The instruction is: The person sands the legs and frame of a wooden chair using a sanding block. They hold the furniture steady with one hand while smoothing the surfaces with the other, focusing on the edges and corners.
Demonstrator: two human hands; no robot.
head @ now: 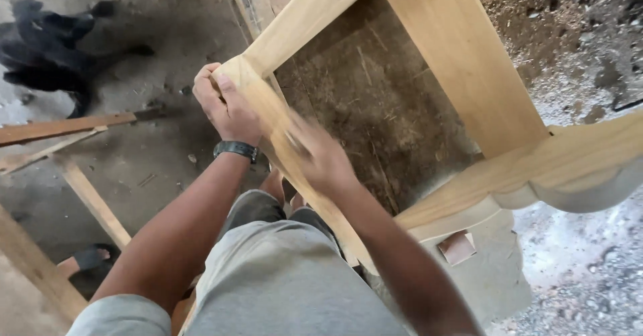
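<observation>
The person's right hand (320, 156), blurred, lies flat on the near rail of a pale wooden frame (469, 81); whether it clasps anything there cannot be told. Just beyond it along that rail, whose long axis runs up and leftward, the left hand (224, 105) with a wristwatch (236, 150) grips the frame's corner. Farther off, loose planks (60, 128) and a black dog (47, 48) lie on the dusty floor (154, 169)

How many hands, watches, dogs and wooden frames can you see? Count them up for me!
Hands: 2, the left hand gripping the frame's corner and the right hand, blurred, on its rail
Wristwatches: 1, a dark wristwatch on the left wrist
Black dogs: 1, the dog on the floor
Pale wooden frames: 1, the frame
Total: 5
</observation>
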